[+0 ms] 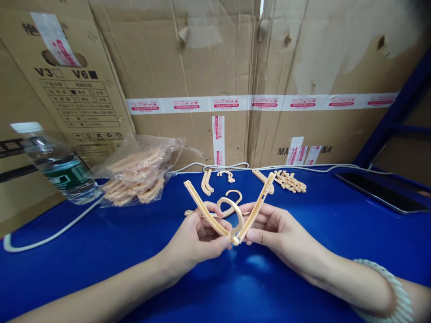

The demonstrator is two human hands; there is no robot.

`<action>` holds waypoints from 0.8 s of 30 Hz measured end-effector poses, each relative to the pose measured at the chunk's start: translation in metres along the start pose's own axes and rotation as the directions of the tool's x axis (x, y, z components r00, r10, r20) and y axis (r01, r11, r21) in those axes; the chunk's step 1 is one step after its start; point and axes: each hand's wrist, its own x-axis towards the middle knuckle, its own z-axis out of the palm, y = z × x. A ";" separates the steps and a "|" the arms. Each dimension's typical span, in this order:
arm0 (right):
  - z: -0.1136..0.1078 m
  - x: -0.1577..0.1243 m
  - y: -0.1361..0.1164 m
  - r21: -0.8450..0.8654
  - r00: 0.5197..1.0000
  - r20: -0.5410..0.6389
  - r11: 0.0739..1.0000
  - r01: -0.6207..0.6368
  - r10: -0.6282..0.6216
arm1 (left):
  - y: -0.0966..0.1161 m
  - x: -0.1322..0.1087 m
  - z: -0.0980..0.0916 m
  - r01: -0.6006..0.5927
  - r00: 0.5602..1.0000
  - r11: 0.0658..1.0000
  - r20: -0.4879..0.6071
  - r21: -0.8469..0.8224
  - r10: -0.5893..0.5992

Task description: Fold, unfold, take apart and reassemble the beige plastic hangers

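Between my two hands is a beige plastic folding hanger [202,207], its two arms raised in a V with the curved hook standing between them. My left hand [190,237] pinches it at the bottom joint and left arm, thumb along the front. Around the lower part of the right arm, my right hand [274,226] closes its thumb and fingers. Just behind my hands, another beige hanger [237,193] lies on the blue table [134,269], partly hidden by them. Farther back are loose hanger arms [206,183], a loose hook [227,175] and a pile of hooks [291,181].
A clear bag [138,166] of beige parts sits at the back left beside a water bottle [63,166]. A black phone [380,190] lies at the right. White cable [50,240] runs along the left and back edge. Cardboard boxes [195,58] wall off the back.
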 end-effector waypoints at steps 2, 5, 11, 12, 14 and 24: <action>0.001 0.000 -0.002 -0.015 1.000 -0.005 1.000 0.014 -0.014 | -0.001 0.000 0.000 -0.007 1.000 1.000 0.003 0.005 0.007; 0.004 -0.002 -0.006 -0.056 1.000 -0.018 0.998 0.022 -0.023 | -0.006 0.000 -0.003 -0.025 0.999 1.000 -0.022 0.011 0.026; 0.004 -0.002 -0.006 -0.101 0.998 -0.055 0.995 0.006 -0.011 | -0.014 0.000 -0.008 -0.038 0.998 0.999 -0.044 0.033 0.039; 0.004 -0.002 -0.006 -0.107 0.998 -0.063 0.994 0.008 -0.015 | -0.014 0.000 -0.008 -0.042 0.998 0.999 -0.050 0.031 0.044; 0.004 -0.002 -0.005 -0.117 0.997 -0.077 0.993 0.011 -0.020 | -0.014 0.000 -0.007 -0.040 0.998 0.999 -0.054 0.028 0.042; 0.004 -0.002 -0.006 -0.119 0.994 -0.107 0.993 0.002 -0.015 | -0.007 -0.001 -0.005 0.004 0.996 1.000 -0.089 -0.003 -0.005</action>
